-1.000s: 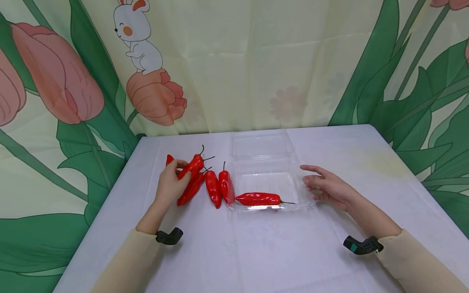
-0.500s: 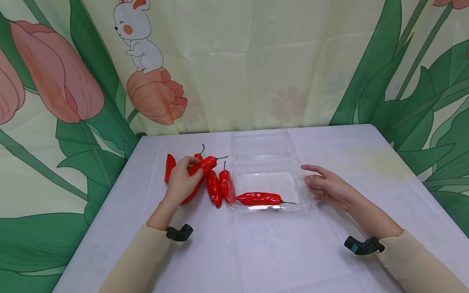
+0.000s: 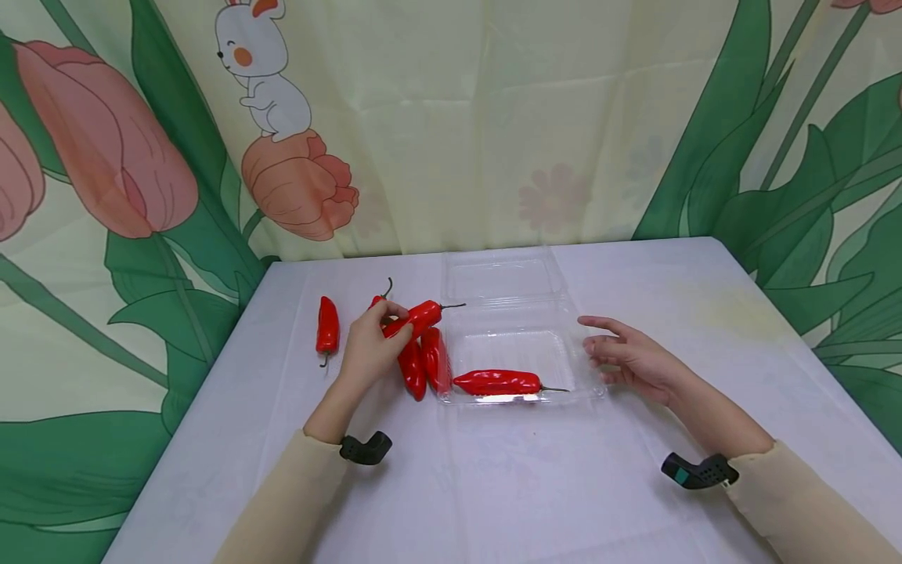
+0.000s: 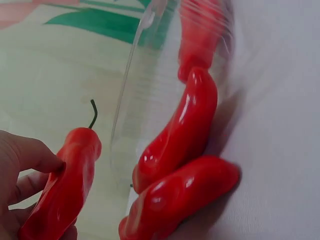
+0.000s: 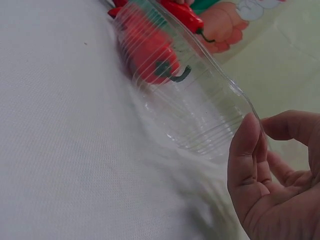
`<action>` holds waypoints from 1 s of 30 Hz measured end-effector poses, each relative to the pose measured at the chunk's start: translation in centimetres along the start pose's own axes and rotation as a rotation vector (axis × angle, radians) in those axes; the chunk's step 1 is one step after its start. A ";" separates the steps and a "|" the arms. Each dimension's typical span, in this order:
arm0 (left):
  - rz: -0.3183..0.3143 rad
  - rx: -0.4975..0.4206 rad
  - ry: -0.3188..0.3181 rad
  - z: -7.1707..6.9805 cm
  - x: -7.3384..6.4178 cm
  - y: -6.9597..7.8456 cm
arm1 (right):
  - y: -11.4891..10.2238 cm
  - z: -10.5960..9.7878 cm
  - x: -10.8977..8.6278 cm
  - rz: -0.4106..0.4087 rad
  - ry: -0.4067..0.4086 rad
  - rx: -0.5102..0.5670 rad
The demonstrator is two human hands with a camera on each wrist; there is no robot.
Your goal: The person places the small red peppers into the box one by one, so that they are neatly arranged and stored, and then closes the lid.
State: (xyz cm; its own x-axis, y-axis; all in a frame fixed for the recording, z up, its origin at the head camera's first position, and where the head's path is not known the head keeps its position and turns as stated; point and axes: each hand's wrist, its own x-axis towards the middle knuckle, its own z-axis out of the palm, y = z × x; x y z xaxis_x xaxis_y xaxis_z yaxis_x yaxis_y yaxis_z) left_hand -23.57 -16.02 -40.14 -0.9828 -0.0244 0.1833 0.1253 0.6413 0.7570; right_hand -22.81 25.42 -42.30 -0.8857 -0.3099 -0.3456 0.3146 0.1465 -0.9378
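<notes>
Left grip closed round a held pepper, left of the box; right grip pinching the box's right rim. One pepper lies inside the box along its near wall; the lid lies open beyond. Two peppers crowd the box's left side; farther left, a half-hidden pepper lies behind the left grip, a lone pepper well apart.

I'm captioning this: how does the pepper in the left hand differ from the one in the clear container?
The held pepper is gripped by the left hand; the boxed pepper lies in the clear container, untouched. In the head view, the held pepper slants, while the boxed pepper runs nearly horizontally. Both are glossy red with stems.
</notes>
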 end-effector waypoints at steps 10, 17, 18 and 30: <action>-0.004 -0.017 -0.036 0.8 0.1 1.7 | 0.1 0.1 0.0 0.005 -0.001 0.000; 0.029 -0.032 -0.053 1.4 0.3 2.4 | 0.0 0.0 0.0 -0.004 0.004 -0.008; 0.037 -0.035 -0.057 1.5 0.3 2.4 | 0.0 0.1 0.0 -0.005 0.005 -0.010; 0.097 -0.023 -0.084 2.6 0.6 3.1 | -0.1 0.1 0.1 0.001 0.003 -0.017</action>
State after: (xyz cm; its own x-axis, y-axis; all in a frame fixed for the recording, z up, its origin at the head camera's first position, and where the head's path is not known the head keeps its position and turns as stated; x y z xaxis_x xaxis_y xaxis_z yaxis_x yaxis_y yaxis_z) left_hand -24.11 -12.07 -39.28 -0.9736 0.1021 0.2039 0.2226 0.6199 0.7525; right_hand -22.90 25.25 -42.23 -0.8867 -0.3066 -0.3460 0.3092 0.1630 -0.9369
